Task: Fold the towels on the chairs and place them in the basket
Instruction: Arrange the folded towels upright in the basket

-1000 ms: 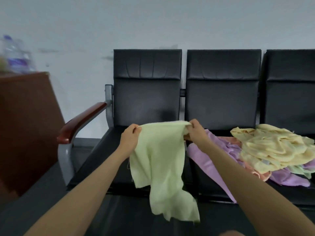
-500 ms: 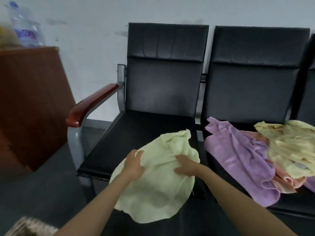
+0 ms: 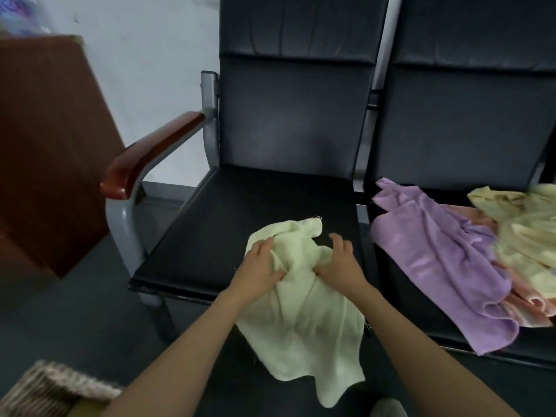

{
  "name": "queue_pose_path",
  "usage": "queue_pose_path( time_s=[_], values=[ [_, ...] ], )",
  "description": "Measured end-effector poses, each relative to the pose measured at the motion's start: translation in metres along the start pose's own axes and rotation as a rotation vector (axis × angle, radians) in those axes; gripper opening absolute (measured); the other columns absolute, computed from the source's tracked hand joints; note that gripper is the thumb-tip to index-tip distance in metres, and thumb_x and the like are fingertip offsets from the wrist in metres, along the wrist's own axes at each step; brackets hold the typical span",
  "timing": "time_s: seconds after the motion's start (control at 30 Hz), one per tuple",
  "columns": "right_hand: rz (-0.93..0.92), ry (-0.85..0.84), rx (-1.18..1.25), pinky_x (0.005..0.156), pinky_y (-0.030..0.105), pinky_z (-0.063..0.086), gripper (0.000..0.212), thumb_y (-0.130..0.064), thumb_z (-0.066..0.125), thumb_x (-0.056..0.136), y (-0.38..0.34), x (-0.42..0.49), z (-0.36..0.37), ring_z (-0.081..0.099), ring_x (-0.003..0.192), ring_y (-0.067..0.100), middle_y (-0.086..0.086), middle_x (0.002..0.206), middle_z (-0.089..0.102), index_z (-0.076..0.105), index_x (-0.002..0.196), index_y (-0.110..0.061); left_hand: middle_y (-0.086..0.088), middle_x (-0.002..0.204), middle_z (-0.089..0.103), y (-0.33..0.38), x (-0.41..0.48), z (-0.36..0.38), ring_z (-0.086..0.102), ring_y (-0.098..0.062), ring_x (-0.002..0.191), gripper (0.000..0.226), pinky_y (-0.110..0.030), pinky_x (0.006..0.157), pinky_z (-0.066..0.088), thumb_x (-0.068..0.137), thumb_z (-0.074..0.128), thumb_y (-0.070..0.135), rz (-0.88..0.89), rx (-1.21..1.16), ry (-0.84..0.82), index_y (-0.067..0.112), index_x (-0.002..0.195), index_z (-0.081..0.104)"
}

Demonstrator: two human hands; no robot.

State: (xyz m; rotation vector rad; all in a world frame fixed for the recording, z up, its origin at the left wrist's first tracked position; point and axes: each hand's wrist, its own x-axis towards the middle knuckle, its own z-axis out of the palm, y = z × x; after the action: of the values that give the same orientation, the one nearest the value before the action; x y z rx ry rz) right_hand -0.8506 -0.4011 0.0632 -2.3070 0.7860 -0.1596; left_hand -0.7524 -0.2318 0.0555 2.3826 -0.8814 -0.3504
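1. At the front of the end chair, a black padded seat, lies the pale green towel. Its upper part is bunched on the cushion, and its lower part hangs over the seat's front edge toward the dark floor.
2. The left hand grips the towel's left side. Its fingers are curled over a raised fold and its thumb is pressed in from below, so the cloth is clamped between them.
3. The right hand rests at the towel's right side. Its fingers are straight and slightly apart, reaching forward over the seat, and its thumb edge pushes against the gathered cloth.
4. A crumpled ridge of towel stands between the two hands.
5. On the second chair, just to the right, a purple towel spreads across the seat and droops over its front. A pink towel and pale yellow towels are heaped on it farther right.
6. The wicker basket sits on the floor at lower left, well apart from the towels, with only its rim in view.
7. A wooden armrest runs along the end chair's left side, and a brown cabinet stands beyond it. A blurred bottle stands on top of the cabinet.
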Motion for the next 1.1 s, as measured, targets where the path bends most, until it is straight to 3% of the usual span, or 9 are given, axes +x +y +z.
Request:
queue_pose_path(
  time_s=[0.13, 0.27, 0.4, 0.53, 0.63, 0.73, 0.83, 0.97, 1.1],
  values=[
    [0.118, -0.107, -0.176, 0.072, 0.031, 0.048, 0.037, -0.033, 0.068, 0.080, 0.007, 0.013, -0.011, 0.058, 0.091, 0.020, 0.005, 0.108, 0.058, 0.054, 0.110, -0.016, -0.005, 0.128, 0.055, 0.005, 0.004, -0.007, 0.054, -0.026, 0.112, 0.050, -0.038, 0.085, 0.043, 0.100, 0.029, 0.048, -0.086, 0.203, 0.023, 0.021, 0.142, 0.034],
    [0.121, -0.142, -0.034, 0.065, 0.030, 0.047, 0.021, -0.031, 0.070, 0.079, 0.014, 0.013, -0.019, 0.059, 0.081, 0.019, 0.003, 0.089, 0.062, 0.057, 0.086, -0.016, -0.010, 0.116, 0.060, 0.014, 0.005, -0.006, 0.059, -0.027, 0.100, 0.054, -0.033, 0.071, 0.037, 0.101, 0.030, 0.039, -0.163, 0.401, 0.104, 0.018, 0.149, 0.016],
    [0.134, -0.090, 0.192, 0.056, 0.027, 0.045, 0.010, -0.020, 0.071, 0.079, 0.014, 0.011, -0.034, 0.055, 0.063, 0.015, 0.002, 0.077, 0.062, 0.063, 0.082, -0.014, -0.003, 0.103, 0.062, 0.018, 0.005, -0.007, 0.055, -0.020, 0.083, 0.031, -0.031, 0.065, 0.038, 0.094, 0.047, 0.037, -0.181, 0.435, 0.039, 0.021, 0.121, 0.051],
    [-0.080, 0.312, 0.224, 0.066, 0.036, 0.053, 0.014, -0.002, 0.058, 0.080, 0.009, 0.005, -0.038, 0.057, 0.068, 0.011, -0.001, 0.083, 0.061, 0.056, 0.086, -0.014, -0.001, 0.110, 0.052, 0.018, 0.007, -0.009, 0.049, -0.018, 0.096, 0.020, -0.028, 0.075, 0.041, 0.089, 0.054, 0.027, -0.098, 0.464, 0.124, 0.018, 0.101, 0.067],
    [-0.371, 0.576, 0.287, 0.073, 0.014, 0.041, 0.035, 0.010, 0.048, 0.080, -0.005, -0.006, -0.036, 0.049, 0.083, 0.001, -0.003, 0.104, 0.049, 0.051, 0.111, -0.006, -0.006, 0.118, 0.047, 0.015, 0.007, -0.011, 0.046, -0.023, 0.105, 0.029, -0.033, 0.087, 0.039, 0.089, 0.054, 0.027, -0.082, 0.316, 0.273, 0.008, 0.111, 0.056],
    [-0.343, 0.373, -0.071, 0.075, 0.022, 0.036, 0.029, 0.009, 0.046, 0.079, 0.004, -0.003, -0.027, 0.050, 0.098, 0.022, 0.003, 0.105, 0.048, 0.051, 0.104, -0.006, -0.005, 0.124, 0.044, 0.002, 0.004, -0.018, 0.043, -0.024, 0.111, 0.023, -0.032, 0.090, 0.034, 0.086, 0.055, 0.016, -0.084, 0.366, 0.429, 0.010, 0.108, 0.053],
    [-0.058, -0.110, -0.427, 0.087, 0.034, 0.038, 0.012, -0.020, 0.049, 0.088, 0.019, -0.001, -0.024, 0.045, 0.109, 0.027, 0.004, 0.105, 0.052, 0.055, 0.096, -0.013, 0.007, 0.107, 0.051, -0.008, 0.001, -0.020, 0.048, -0.018, 0.109, 0.014, -0.028, 0.092, 0.028, 0.081, 0.060, 0.021, -0.050, 0.290, 0.106, 0.021, 0.093, 0.052],
    [0.037, -0.073, -0.373, 0.075, 0.034, 0.042, 0.051, -0.059, 0.037, 0.091, 0.019, 0.003, -0.026, 0.057, 0.086, 0.025, -0.001, 0.073, 0.053, 0.049, 0.064, -0.017, 0.010, 0.096, 0.062, -0.010, 0.001, -0.025, 0.054, -0.018, 0.094, 0.034, -0.032, 0.083, 0.040, 0.082, 0.050, 0.062, -0.204, -0.032, 0.006, 0.029, 0.092, 0.051],
    [-0.018, -0.053, -0.377, 0.073, 0.033, 0.044, 0.028, -0.044, 0.052, 0.089, 0.017, 0.003, -0.017, 0.055, 0.096, 0.025, 0.003, 0.097, 0.055, 0.052, 0.095, -0.016, -0.003, 0.119, 0.058, -0.003, -0.002, -0.020, 0.055, -0.026, 0.107, 0.046, -0.034, 0.088, 0.040, 0.092, 0.052, 0.045, -0.253, 0.197, 0.024, 0.021, 0.130, 0.043]
  ],
)
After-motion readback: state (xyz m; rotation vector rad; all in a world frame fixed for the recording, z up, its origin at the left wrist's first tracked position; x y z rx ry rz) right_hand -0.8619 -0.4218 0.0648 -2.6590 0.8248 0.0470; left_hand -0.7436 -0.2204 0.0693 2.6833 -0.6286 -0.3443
